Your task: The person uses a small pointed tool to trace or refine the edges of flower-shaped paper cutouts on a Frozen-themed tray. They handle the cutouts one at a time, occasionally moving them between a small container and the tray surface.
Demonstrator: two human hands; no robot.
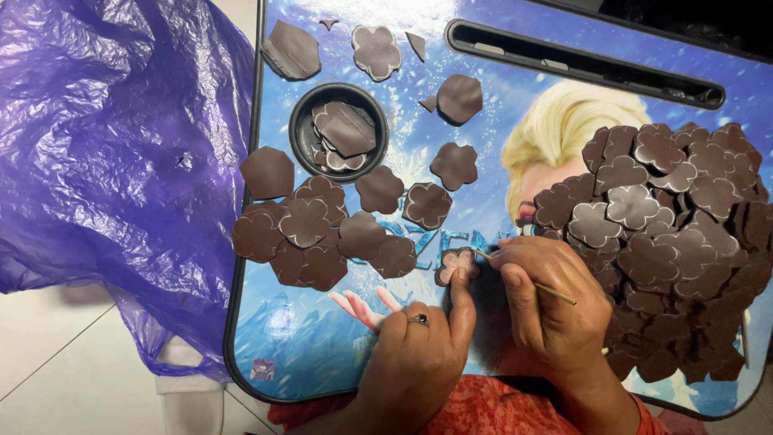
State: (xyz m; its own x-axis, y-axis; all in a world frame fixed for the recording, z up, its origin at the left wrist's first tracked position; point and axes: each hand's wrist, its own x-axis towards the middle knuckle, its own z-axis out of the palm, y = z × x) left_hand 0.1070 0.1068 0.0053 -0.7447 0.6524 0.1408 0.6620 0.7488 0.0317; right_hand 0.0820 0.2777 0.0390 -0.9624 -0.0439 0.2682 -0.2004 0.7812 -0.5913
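My left hand [419, 354], a ring on one finger, presses its index fingertip on a small brown flower-shaped foam cutout [453, 263] lying on the blue printed lap tray [274, 338]. My right hand [547, 310] grips a thin wooden stick [523, 278]; the stick's tip touches the cutout's upper right edge. A large heap of brown flower cutouts [668, 242] lies just right of my right hand.
A smaller cluster of brown cutouts [314, 234] lies at the tray's left. A round black cup recess [338, 131] holds several pieces. Loose cutouts dot the tray's top. A purple plastic bag [113, 161] lies left of the tray. A long slot [588, 64] runs along the top.
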